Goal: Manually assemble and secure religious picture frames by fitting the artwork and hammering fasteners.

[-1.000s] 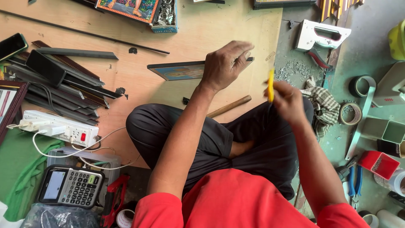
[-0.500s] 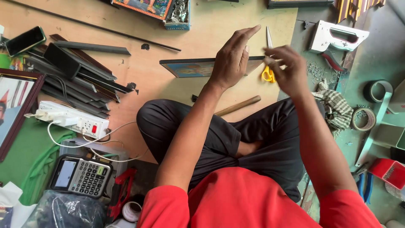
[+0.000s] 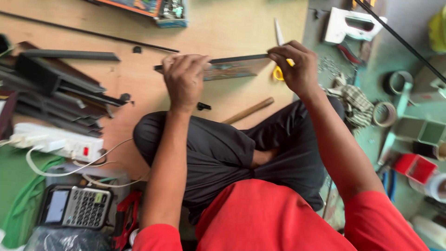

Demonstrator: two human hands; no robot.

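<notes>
I sit cross-legged on a wooden floor board point(image 3: 232, 23). A small framed picture point(image 3: 232, 67) with a dark edge is lifted in front of me. My left hand point(image 3: 184, 79) grips its left end from above. My right hand point(image 3: 297, 67) pinches its right end and also holds yellow-handled scissors point(image 3: 280, 56), the blades pointing up past my fingers. A wooden stick point(image 3: 248, 110) lies on the board just beyond my knee.
Dark frame mouldings point(image 3: 60, 93) are piled at left, next to a white power strip point(image 3: 60, 142) and a calculator point(image 3: 74, 207). A white staple gun point(image 3: 350, 25), tape rolls point(image 3: 383, 114), a checked cloth point(image 3: 355, 104) and a red box point(image 3: 413, 167) lie at right.
Both hands have come onto the framed picture and lifted it off the board. The right hand brought the scissors along to the picture's right end.
</notes>
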